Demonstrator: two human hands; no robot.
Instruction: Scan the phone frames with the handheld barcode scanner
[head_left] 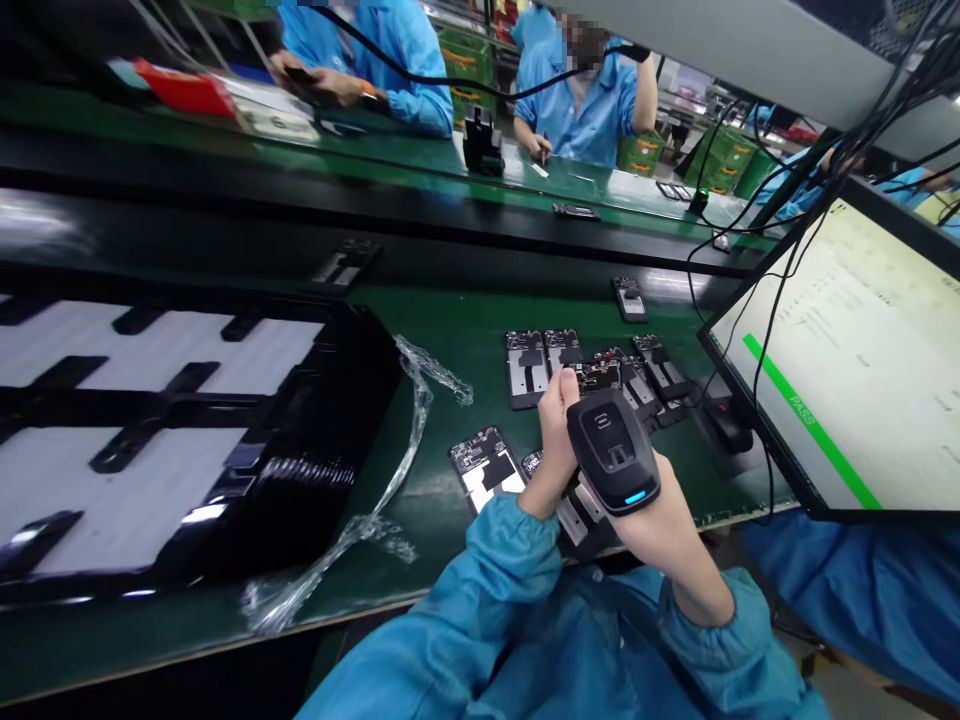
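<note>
The left hand pinches a flat phone chassis by its left edge, thumb closed beside the exposed circuitry. Just nearer and right, the right hand grips a rounded black scanner, fingers mostly hidden; crinkled clear plastic lies left on the smooth green table.

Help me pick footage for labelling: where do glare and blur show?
Head view: glints on the black tray and clear plastic wrap; head view: scanner fairly crisp, phone part on the dark strip softer; head view: fine print on the monitor unreadable.
</note>
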